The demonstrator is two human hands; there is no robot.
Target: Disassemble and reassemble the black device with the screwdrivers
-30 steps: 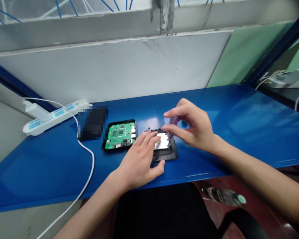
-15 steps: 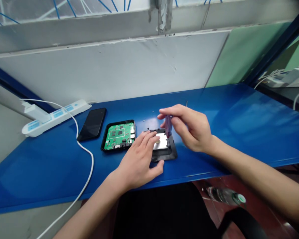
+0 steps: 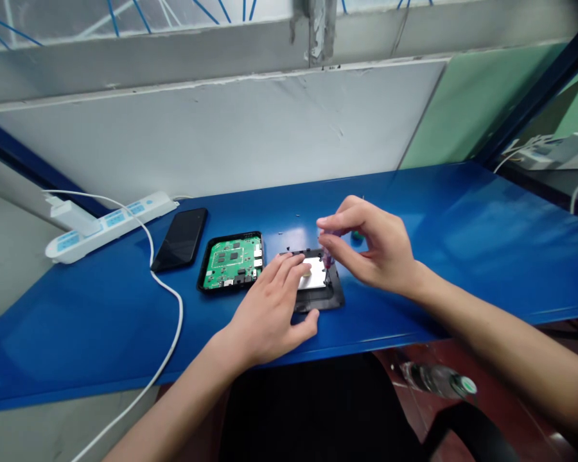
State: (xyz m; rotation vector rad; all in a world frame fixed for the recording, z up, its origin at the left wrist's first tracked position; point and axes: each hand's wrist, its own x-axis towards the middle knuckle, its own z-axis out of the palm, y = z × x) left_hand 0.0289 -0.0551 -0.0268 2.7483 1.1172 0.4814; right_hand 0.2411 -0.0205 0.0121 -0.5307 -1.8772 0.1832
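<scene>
My left hand [image 3: 270,314] lies with its fingers stretched out over a black plastic cover [image 3: 334,298], pressing on the silver metal plate [image 3: 318,277] fixed in it. Part of the cover is hidden beneath that hand. In my right hand [image 3: 373,247], thumb and fingers pinch a screwdriver with a clear purple handle [image 3: 328,258]. The screwdriver points down at the plate's right edge; its tip is too small to make out. Left of the cover sits an open black case with a green circuit board [image 3: 231,260].
Several tiny screws lie behind the cover, one screw [image 3: 280,233] among them. A black phone [image 3: 180,239] and a white power strip [image 3: 110,224] with its cable [image 3: 179,308] are at the left. Something green [image 3: 357,236] shows behind my right hand. A bottle [image 3: 436,380] is below the table edge.
My right hand's fingers have shifted on the screwdriver handle, and the hand sits slightly further right. The green thing behind it has come into view. My left hand stays on the cover.
</scene>
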